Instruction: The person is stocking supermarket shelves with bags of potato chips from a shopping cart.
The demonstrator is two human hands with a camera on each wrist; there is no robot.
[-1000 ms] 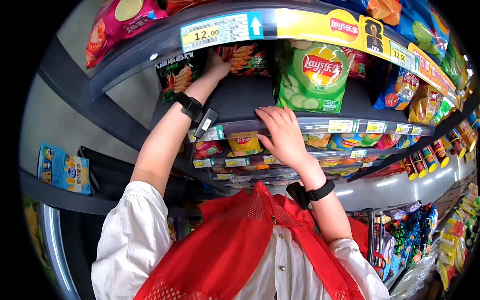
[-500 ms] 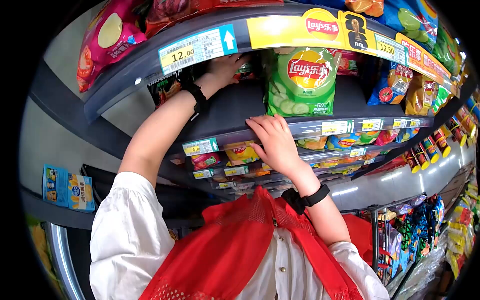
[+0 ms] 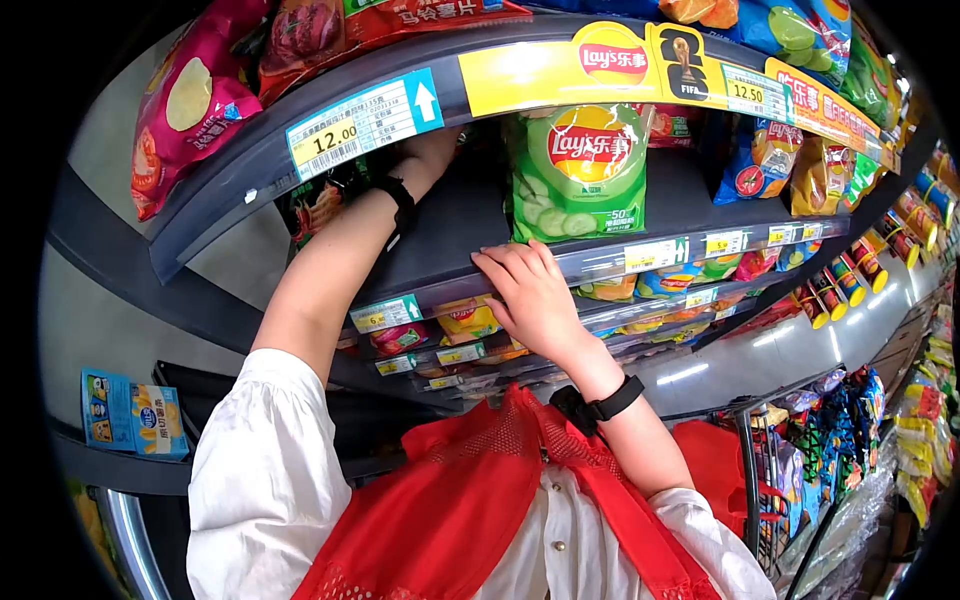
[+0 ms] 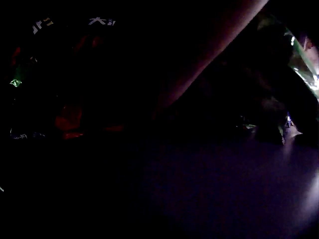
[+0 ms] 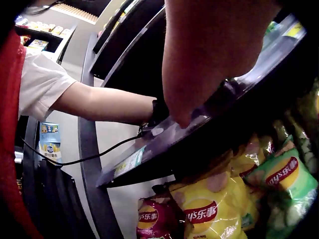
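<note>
Dark snack bag (image 3: 318,207) sits at the left end of the shelf (image 3: 450,225), beside the left forearm. The left hand (image 3: 432,150) reaches in under the upper ledge, its fingers hidden; I can't tell its grip. The right hand (image 3: 535,305) rests on the front edge, fingers relaxed, holding nothing, below the green chip bag (image 3: 580,180).

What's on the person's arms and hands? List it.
White sleeves end near the elbows. Black bands circle both wrists, with a black device beside the right band. A thin black cable reaches the left wrist. The right hand is bare.
</note>
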